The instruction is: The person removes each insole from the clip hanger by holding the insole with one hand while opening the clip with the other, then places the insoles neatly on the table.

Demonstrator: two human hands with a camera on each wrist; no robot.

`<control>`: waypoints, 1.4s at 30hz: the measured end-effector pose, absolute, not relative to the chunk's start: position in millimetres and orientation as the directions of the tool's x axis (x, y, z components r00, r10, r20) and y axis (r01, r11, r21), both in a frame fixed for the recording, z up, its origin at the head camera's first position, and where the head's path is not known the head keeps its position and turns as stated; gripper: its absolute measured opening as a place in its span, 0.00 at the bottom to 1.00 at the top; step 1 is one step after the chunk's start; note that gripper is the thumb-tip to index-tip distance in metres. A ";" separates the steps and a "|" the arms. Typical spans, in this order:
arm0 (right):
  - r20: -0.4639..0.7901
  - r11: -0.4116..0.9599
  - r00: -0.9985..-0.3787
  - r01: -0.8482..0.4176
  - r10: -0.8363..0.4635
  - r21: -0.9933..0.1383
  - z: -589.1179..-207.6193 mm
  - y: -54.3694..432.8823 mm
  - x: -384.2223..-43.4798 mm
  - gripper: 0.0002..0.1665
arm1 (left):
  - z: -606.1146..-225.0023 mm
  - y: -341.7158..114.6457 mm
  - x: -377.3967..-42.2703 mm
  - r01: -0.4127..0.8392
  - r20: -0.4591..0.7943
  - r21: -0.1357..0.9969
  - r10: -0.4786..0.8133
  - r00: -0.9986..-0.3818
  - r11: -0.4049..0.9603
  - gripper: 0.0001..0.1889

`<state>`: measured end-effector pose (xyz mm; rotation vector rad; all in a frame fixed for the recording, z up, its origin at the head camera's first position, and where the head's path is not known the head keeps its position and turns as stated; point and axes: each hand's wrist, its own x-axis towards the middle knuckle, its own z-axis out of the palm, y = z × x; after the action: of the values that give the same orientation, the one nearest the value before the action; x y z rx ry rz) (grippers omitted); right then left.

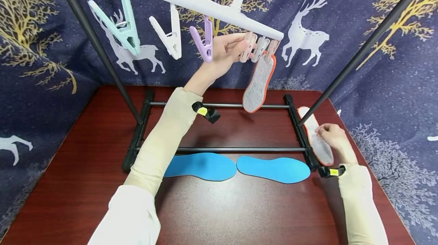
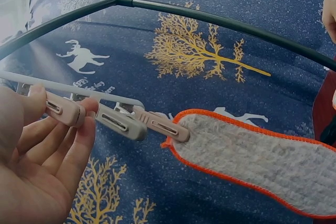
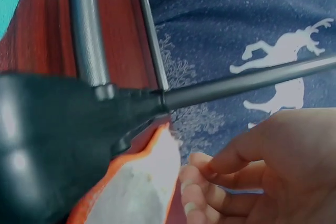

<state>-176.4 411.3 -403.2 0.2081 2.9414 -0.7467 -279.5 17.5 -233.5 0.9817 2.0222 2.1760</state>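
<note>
My left hand is raised to the white hanger bar and pinches a pale pink clothespin between thumb and fingers. Beside it hang a grey clothespin and another pink clothespin. That last one grips the end of a grey fuzzy insole with orange edging, which dangles below the bar. At the table's right side, my right hand is over a second orange-edged insole. In the right wrist view its fingers are loosely bent beside the insole's edge, holding nothing visible.
Mint, white and purple clothespins hang further left on the bar. Two blue insoles lie on the dark red table. A black rack frame stands there, with slanting poles on both sides.
</note>
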 end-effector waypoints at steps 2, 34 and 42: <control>-0.155 0.879 -0.985 0.143 0.080 -0.455 -400.6 408.0 -177.4 0.20 | -234.0 17.6 -280.3 0.392 0.425 0.905 0.410 -0.807 -0.166 0.20; 0.243 0.777 -0.969 -0.187 -0.046 -0.601 -379.2 332.0 -184.9 0.18 | -234.9 21.2 -277.9 0.335 0.424 0.904 0.437 -0.793 -0.267 0.19; 0.246 0.723 -0.967 -0.220 -0.072 -0.655 -381.2 313.0 -186.6 0.24 | -236.7 20.0 -278.0 0.344 0.435 0.899 0.472 -0.767 -0.270 0.18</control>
<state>-186.6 313.0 -381.2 -0.2666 3.1030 -1.2232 -278.0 20.0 -236.7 1.0343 1.8412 2.2048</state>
